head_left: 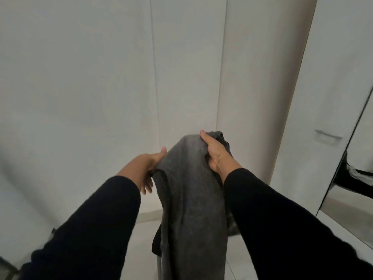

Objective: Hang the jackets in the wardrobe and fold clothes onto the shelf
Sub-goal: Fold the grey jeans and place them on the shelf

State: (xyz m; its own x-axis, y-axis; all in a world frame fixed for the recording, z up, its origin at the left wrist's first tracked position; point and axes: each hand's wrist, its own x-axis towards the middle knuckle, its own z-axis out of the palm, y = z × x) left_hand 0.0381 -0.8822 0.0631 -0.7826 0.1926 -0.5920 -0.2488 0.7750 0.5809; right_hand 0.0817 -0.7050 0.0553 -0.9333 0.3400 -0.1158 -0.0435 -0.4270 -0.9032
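Grey garment, a soft dark-grey piece of clothing, hangs in mid-air in front of the person, held up between both hands and drooping down past the bottom edge of the view. Its top fold sits highest at the right, where the right hand makes its grip: the thumb lies over the near face of the cloth and the fingers curl behind it, bunching the fabric into a ridge. The left hand is lower and on the garment's left edge. Its thumb points up along the cloth and its fingers hang loosely by a dark stitched hem; the hand is blurred, so whether it actually pinches the edge or only touches it cannot be told. The cloth spans the gap between the two hands and falls between the forearms, both in black sleeves.

Behind the garment stand tall white wardrobe doors with thin vertical seams between the panels. To the right, another white door carries a small metal bar handle. At the far right edge a mirror panel shows dim reflections. Pale floor shows below, between the arms.
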